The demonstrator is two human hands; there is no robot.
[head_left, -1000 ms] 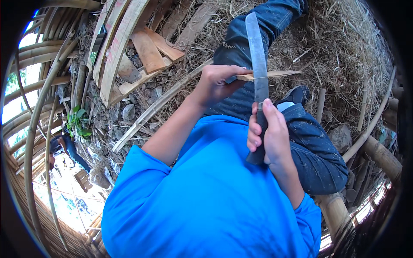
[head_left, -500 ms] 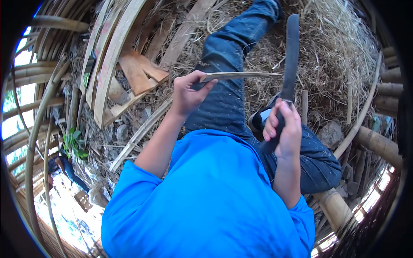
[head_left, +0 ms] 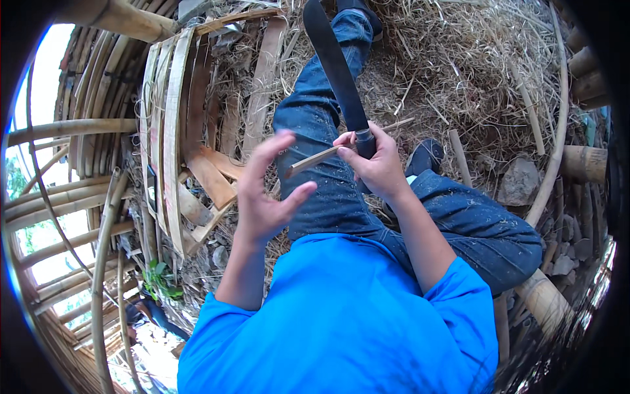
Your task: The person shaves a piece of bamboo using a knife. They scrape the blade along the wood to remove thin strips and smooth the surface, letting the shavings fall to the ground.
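Note:
My right hand (head_left: pixel 379 163) is closed around the dark handle of a machete (head_left: pixel 338 72), whose long blade points up and to the left over my outstretched leg. The same hand also pinches a thin bamboo strip (head_left: pixel 314 159) between thumb and fingers. One end of the strip points down-left over my jeans; its thin far end shows beyond the hand. My left hand (head_left: pixel 264 187) is empty, fingers apart and slightly blurred, just left of the strip's near end and not touching it.
Split bamboo slats (head_left: pixel 176 131) and broken wooden boards (head_left: pixel 213 187) lie to the left. Shavings (head_left: pixel 446 79) cover the ground ahead. A rock (head_left: pixel 518 182) and a thick bamboo pole (head_left: pixel 545 305) are at the right. Bamboo railings (head_left: pixel 72 128) stand at the far left, with a person (head_left: pixel 157 315) beyond.
The left hand has let go of the bamboo strip and opened. The right hand now holds the strip along with the machete, and the blade has swung to the left.

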